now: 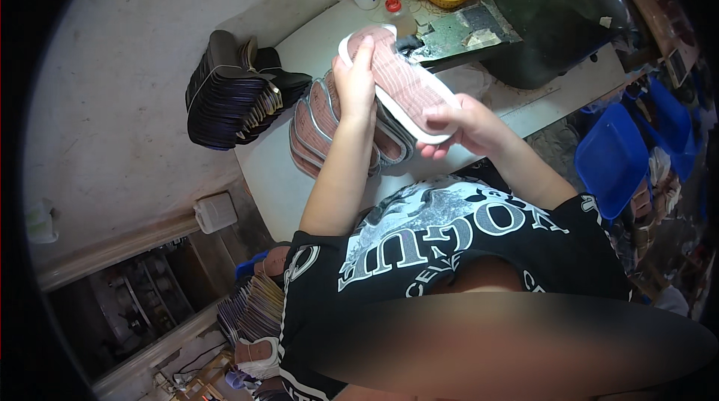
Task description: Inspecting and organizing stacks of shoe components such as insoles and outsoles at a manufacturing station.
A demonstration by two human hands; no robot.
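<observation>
Progress appears partial. One pink sole [403, 75] with a white rim is in hand, held aloft at the upper centre of the frame, in front of a green machine [466, 30]. A fanned row of similar soles [314, 128] rests on the white table [273, 190], left of centre; whether these are finished or waiting cannot be determined. A dark stack [225, 101] at the upper left is gathered closely and appears bound by a thin band. The held piece looks whole, with no defect visible at this distance; its underside is hidden.

The left hand [356, 85] is closed on the sole's upper-left end, thumb laid flat on the pink face, fingers largely concealed behind. The right hand [470, 128] grips the lower-right end, thumb on top, fingertips showing below the rim. Both hands are therefore clamped on one piece, well apart along its length. The left forearm rises steeply from the lower centre; the right slants inward from the lower right. The sole tilts diagonally between them.
</observation>
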